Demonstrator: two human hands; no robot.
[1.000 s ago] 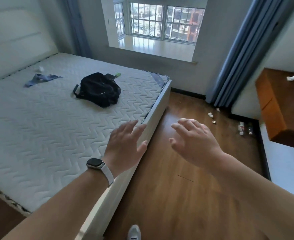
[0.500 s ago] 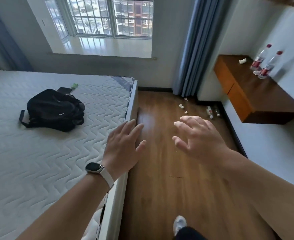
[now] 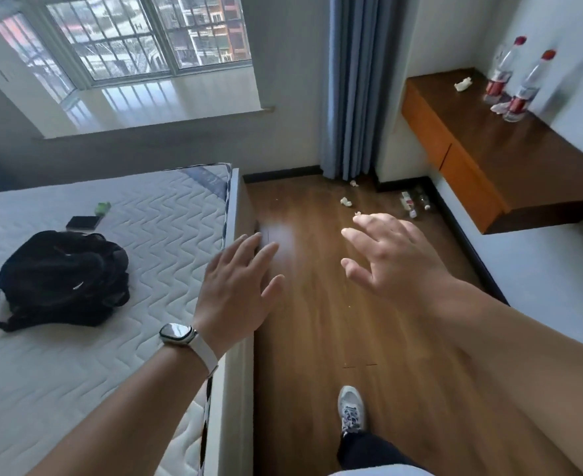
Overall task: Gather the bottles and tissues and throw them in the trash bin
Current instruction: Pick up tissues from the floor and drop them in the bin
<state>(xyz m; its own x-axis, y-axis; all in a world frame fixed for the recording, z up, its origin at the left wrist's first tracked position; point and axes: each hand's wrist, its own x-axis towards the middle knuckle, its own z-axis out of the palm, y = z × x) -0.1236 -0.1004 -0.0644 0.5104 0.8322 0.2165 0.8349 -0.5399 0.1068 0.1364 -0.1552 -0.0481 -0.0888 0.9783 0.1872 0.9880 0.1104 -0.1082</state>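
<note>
Two clear bottles with red caps and red labels stand on the wooden desk at the right: one [image 3: 501, 72] further back, the other [image 3: 526, 89] nearer. A crumpled white tissue [image 3: 463, 84] lies on the desk to their left. On the floor by the wall lie two small bottles [image 3: 408, 203], and crumpled tissues [image 3: 346, 201] are scattered near the curtain. My left hand [image 3: 238, 283] and my right hand [image 3: 389, 259] are stretched forward in mid-air, fingers spread, holding nothing. No trash bin is in view.
A bed with a white mattress [image 3: 94, 269] fills the left, carrying a black backpack [image 3: 60, 276], a dark flat item [image 3: 83, 222] and a green item [image 3: 103, 207]. A blue curtain [image 3: 351, 84] hangs ahead. A floating wooden desk [image 3: 489, 159] juts from the right wall.
The view has swung right and moved forward along the bed; the desk with its bottles has come into view. Both hands stay spread and empty.
</note>
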